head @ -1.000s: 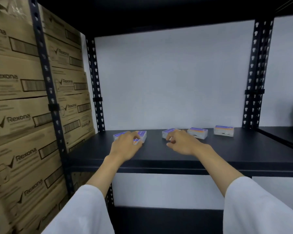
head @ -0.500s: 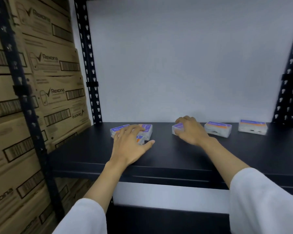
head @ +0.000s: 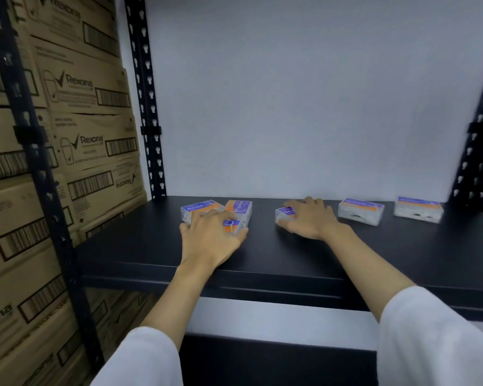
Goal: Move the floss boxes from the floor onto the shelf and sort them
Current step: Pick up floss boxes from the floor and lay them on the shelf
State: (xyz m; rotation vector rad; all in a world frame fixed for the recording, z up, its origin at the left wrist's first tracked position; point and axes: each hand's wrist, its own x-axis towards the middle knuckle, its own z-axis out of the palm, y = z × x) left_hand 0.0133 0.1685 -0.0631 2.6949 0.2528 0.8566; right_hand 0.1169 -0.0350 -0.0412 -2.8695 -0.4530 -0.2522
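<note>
Several small clear floss boxes with purple and orange labels lie on the black shelf (head: 290,254). At the left, the Round box (head: 200,208) and an orange-topped box (head: 239,208) lie side by side. My left hand (head: 209,240) covers a third box (head: 232,227) in front of them, with fingers curled over it and the thumb at its right side. My right hand (head: 311,220) grips a middle box (head: 285,213), which it mostly hides. Two more boxes, a near one (head: 360,211) and a far one (head: 418,208), lie apart to the right.
Stacked Rexona cartons (head: 89,140) fill the neighbouring bay on the left, behind a black perforated post (head: 148,107). Another post (head: 477,151) stands at the right. A white wall backs the shelf. A lower shelf (head: 276,363) lies beneath.
The view has moved closer and lower. My left hand's fingers, spread flat half a second ago, have curled over the front box. My right hand stays on the middle box.
</note>
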